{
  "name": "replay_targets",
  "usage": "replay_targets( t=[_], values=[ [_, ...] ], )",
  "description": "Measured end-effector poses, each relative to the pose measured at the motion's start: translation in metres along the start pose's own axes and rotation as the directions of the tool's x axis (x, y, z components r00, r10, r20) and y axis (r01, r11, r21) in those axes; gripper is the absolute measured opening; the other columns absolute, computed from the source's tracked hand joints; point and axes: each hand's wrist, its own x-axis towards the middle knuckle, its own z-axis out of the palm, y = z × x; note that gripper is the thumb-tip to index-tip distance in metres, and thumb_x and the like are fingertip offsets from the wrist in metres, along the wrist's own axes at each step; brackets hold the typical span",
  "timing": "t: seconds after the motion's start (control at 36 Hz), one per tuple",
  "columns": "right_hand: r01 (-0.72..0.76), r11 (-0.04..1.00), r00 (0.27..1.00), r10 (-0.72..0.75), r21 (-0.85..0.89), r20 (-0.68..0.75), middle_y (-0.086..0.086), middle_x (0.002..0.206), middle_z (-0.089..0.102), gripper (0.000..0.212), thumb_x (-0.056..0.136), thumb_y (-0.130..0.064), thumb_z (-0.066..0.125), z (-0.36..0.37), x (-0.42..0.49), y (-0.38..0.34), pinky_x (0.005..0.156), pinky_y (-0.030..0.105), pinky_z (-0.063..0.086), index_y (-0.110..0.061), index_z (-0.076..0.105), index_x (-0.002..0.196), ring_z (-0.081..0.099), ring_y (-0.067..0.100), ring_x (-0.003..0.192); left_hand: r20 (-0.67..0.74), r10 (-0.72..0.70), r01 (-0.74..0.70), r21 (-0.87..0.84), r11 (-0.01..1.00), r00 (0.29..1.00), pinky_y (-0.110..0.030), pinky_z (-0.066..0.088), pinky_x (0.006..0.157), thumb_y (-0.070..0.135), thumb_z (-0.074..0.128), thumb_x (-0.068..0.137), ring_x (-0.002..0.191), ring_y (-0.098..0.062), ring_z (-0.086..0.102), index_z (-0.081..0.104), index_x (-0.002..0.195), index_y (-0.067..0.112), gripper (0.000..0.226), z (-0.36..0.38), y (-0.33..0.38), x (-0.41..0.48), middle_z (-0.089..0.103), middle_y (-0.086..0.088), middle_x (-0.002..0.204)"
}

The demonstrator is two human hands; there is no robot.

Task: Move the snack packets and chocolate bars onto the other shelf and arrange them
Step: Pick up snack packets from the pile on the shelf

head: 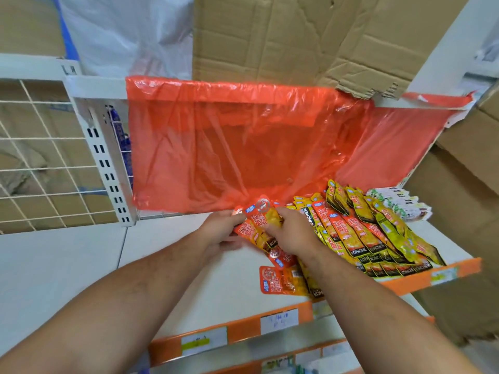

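A bunch of orange-and-yellow snack packets (260, 225) is held over the white shelf (189, 265). My left hand (220, 233) grips the bunch from the left, fingers curled under it. My right hand (290, 233) lies over its right side, fingers curled round the packets. To the right, rows of red, yellow and green snack packets (372, 236) lie fanned out on the shelf. Below my right hand, loose orange packets (283, 279) lie flat near the front edge.
A red plastic sheet (243, 147) hangs behind the shelf. White-and-green packets (397, 203) lie at the far right. A white perforated upright (108, 163) and wire grid (40, 157) stand left. Cardboard boxes (445, 198) stand right. Orange price rails (229, 333) edge the shelves.
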Motion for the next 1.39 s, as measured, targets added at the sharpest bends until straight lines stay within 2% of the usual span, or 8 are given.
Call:
replay_targets(
  t=[0.08, 0.17, 0.22, 0.42, 0.61, 0.72, 1.08, 1.39],
  values=[
    [-0.009, 0.989, 0.999, 0.002, 0.148, 0.046, -0.003, 0.092, 0.073, 0.019, 0.086, -0.034, 0.075, 0.0, -0.005, -0.015, 0.079, 0.032, 0.052, -0.019, 0.072, 0.097, 0.067, 0.019, 0.089, 0.021, 0.025, -0.022, -0.103, 0.994, 0.999, -0.019, 0.042, 0.044, 0.027, 0.056, 0.1, 0.04, -0.014, 0.04, 0.056, 0.075, 0.013, 0.028, -0.008, 0.002, -0.014, 0.051, -0.007, 0.055],
    [-0.053, 0.967, 0.993, 0.025, 0.25, 0.116, -0.006, 0.072, 0.067, 0.02, 0.085, -0.027, 0.076, 0.005, -0.014, -0.028, 0.068, 0.031, 0.048, -0.016, 0.067, 0.072, 0.062, 0.015, 0.073, -0.017, 0.033, -0.035, -0.206, 0.978, 0.999, -0.03, 0.057, 0.065, 0.03, 0.057, 0.099, 0.063, -0.019, 0.065, 0.068, 0.092, 0.01, 0.024, -0.017, 0.002, -0.025, 0.073, -0.01, 0.078],
    [-0.093, 0.949, 0.987, 0.048, 0.301, 0.153, 0.001, 0.07, 0.069, 0.026, 0.081, -0.029, 0.078, 0.011, -0.018, -0.035, 0.068, 0.035, 0.05, -0.007, 0.067, 0.073, 0.064, 0.02, 0.069, -0.02, 0.025, -0.029, -0.285, 0.958, 0.999, -0.037, 0.058, 0.084, 0.03, 0.059, 0.098, 0.086, -0.023, 0.07, 0.069, 0.109, 0.005, 0.029, -0.025, 0.0, -0.032, 0.075, -0.014, 0.103],
    [-0.198, 0.875, 0.97, 0.111, 0.442, 0.217, -0.006, 0.057, 0.056, 0.034, 0.089, -0.027, 0.073, 0.039, -0.033, -0.059, 0.05, 0.023, 0.035, -0.017, 0.057, 0.06, 0.05, 0.011, 0.053, 0.032, 0.044, -0.031, -0.338, 0.941, 0.999, -0.043, 0.053, 0.097, -0.014, 0.049, 0.086, 0.105, -0.033, 0.066, 0.061, 0.121, -0.005, 0.039, -0.055, -0.017, -0.064, 0.068, -0.023, 0.118],
    [-0.211, 0.822, 0.955, 0.057, 0.529, 0.292, -0.007, 0.056, 0.059, 0.026, 0.094, -0.022, 0.067, 0.058, -0.058, -0.102, 0.033, 0.011, 0.03, -0.017, 0.062, 0.069, 0.046, -0.005, 0.031, -0.107, 0.067, -0.097, -0.311, 0.945, 0.992, -0.047, 0.056, 0.089, -0.02, 0.051, 0.082, 0.09, -0.035, 0.07, 0.063, 0.115, 0.011, 0.048, -0.095, -0.035, -0.094, 0.072, -0.024, 0.103],
    [-0.191, 0.783, 0.96, 0.023, 0.592, 0.279, -0.008, 0.055, 0.058, 0.018, 0.093, -0.011, 0.068, 0.071, -0.072, -0.134, 0.034, 0.013, 0.032, -0.017, 0.063, 0.077, 0.046, -0.004, 0.032, -0.236, 0.071, -0.135, -0.264, 0.955, 0.969, -0.039, 0.058, 0.076, -0.018, 0.057, 0.08, 0.08, -0.031, 0.07, 0.065, 0.107, 0.004, 0.036, -0.125, -0.042, -0.11, 0.073, -0.022, 0.097],
    [-0.135, 0.84, 0.931, -0.073, 0.525, 0.358, 0.013, 0.063, 0.054, 0.017, 0.087, 0.001, 0.067, 0.154, -0.135, -0.269, 0.044, 0.023, 0.031, -0.007, 0.057, 0.075, 0.041, 0.017, 0.046, -0.516, 0.071, -0.187, -0.176, 0.966, 0.853, -0.032, 0.053, 0.067, -0.012, 0.069, 0.073, 0.071, -0.025, 0.068, 0.071, 0.087, 0.008, 0.025, -0.283, -0.083, -0.203, 0.072, -0.012, 0.086],
    [-0.122, 0.831, 0.873, -0.171, 0.543, 0.458, 0.014, 0.076, 0.065, 0.017, 0.089, -0.004, 0.069, 0.248, -0.201, -0.408, 0.048, 0.026, 0.039, -0.009, 0.058, 0.077, 0.053, 0.022, 0.061, -0.67, 0.027, -0.175, -0.156, 0.972, 0.742, -0.043, 0.061, 0.079, -0.005, 0.073, 0.076, 0.082, -0.027, 0.073, 0.072, 0.086, 0.012, 0.02, -0.437, -0.125, -0.299, 0.074, -0.009, 0.09]
  ],
)
